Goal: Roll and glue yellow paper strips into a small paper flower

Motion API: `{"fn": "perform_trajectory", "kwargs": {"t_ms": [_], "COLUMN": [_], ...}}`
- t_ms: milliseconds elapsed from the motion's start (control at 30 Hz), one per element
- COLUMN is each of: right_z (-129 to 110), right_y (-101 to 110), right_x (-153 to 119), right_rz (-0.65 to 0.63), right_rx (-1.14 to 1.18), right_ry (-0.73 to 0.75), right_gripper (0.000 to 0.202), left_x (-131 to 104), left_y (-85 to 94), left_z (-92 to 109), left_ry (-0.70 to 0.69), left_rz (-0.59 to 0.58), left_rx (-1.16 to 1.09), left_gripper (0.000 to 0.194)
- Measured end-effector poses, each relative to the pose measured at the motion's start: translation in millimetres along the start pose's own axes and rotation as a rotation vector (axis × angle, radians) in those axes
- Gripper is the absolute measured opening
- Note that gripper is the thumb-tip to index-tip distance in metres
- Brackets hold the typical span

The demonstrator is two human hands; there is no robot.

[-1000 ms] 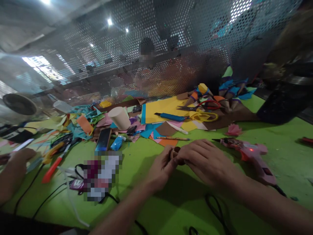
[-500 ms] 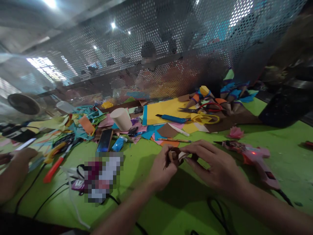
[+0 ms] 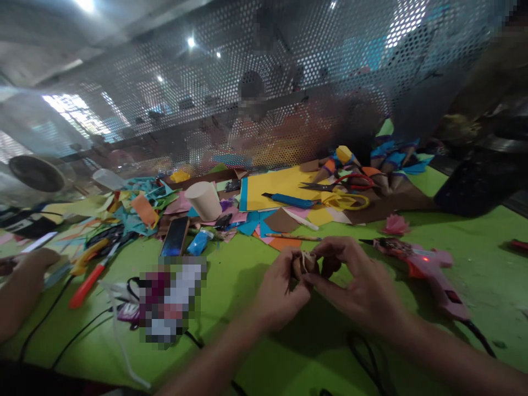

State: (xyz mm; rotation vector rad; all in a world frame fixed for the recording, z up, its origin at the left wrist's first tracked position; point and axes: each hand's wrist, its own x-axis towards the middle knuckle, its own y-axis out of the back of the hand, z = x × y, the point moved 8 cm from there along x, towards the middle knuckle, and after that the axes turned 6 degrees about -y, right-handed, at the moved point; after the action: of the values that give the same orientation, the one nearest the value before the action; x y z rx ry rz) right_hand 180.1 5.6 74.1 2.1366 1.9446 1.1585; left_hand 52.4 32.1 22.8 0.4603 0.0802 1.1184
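Between my two hands is a small brown paper piece [image 3: 306, 265], curled into a cup-like shape with a pale edge inside. My left hand [image 3: 284, 289] grips its left side between thumb and fingers. On its right side, the thumb and fingertips of my right hand [image 3: 357, 278] pinch the rim. A pink glue gun [image 3: 433, 267] with a lit red light lies on the green table [image 3: 231, 308], right of my right hand. Just beyond my hands lies a thin brush-like stick [image 3: 295, 237]. A pink paper flower [image 3: 396, 224] sits behind the glue gun.
Scissors [image 3: 352, 181], a blue cutter [image 3: 292, 200] and a yellow sheet [image 3: 264, 184] lie behind. Paper scraps, a white roll [image 3: 204, 201] and a phone [image 3: 175, 236] are to the left. Another person's hand [image 3: 37, 264] is at far left. Cables cross the front.
The brown paper piece has turned and moved slightly right between my hands. My right fingers have shifted from a pale strip onto the rim, closer to my left hand.
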Motion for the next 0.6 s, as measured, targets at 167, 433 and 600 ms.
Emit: {"fn": "perform_trajectory", "kwargs": {"t_ms": [167,433,600], "right_z": [-2,-10,-13], "right_y": [-2,-3,-5], "right_x": [0,1,2], "right_rz": [0.005,-0.009,-0.048], "right_rx": [-0.049,-0.103,-0.158], "right_ry": [0.043,0.192,0.21], "right_gripper": [0.02,0.014,0.022], "left_x": [-1,-1,1], "left_y": [-1.7,-3.1,-0.1], "left_z": [1,-7,-5], "left_ry": [0.026,0.08,0.072], "left_rz": [-0.009,0.0,-0.002], "left_rx": [-0.088,-0.224,-0.212], "left_gripper": [0.017,0.021,0.02]}}
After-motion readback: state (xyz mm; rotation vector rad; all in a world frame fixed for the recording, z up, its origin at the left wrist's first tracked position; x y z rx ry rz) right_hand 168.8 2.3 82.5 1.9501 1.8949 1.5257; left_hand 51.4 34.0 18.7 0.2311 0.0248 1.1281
